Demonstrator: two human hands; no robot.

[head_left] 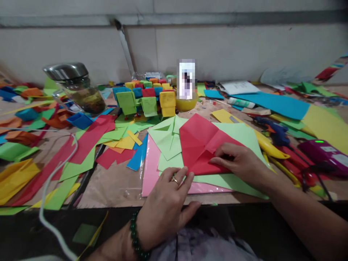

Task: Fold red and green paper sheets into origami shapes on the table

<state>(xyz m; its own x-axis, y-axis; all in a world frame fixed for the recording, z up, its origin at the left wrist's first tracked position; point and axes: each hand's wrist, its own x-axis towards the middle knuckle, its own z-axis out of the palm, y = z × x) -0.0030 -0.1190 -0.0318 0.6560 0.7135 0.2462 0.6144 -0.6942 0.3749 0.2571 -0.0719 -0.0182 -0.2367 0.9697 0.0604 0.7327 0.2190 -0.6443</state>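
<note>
Head view: paper boxes (148,99), a glass jar (81,94) and a glue gun (273,132) surround creased red paper (201,143) on green sheets (244,136); left hand (167,204) lies flat on its corner, right hand (240,161) presses its fold with bent fingers.

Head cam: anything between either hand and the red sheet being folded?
Nothing visible. The left hand has its fingertips on the lower left corner of the red sheet, and the right hand presses on its lower right part. The red sheet lies on top of the light green sheets, with nothing over it.
</note>
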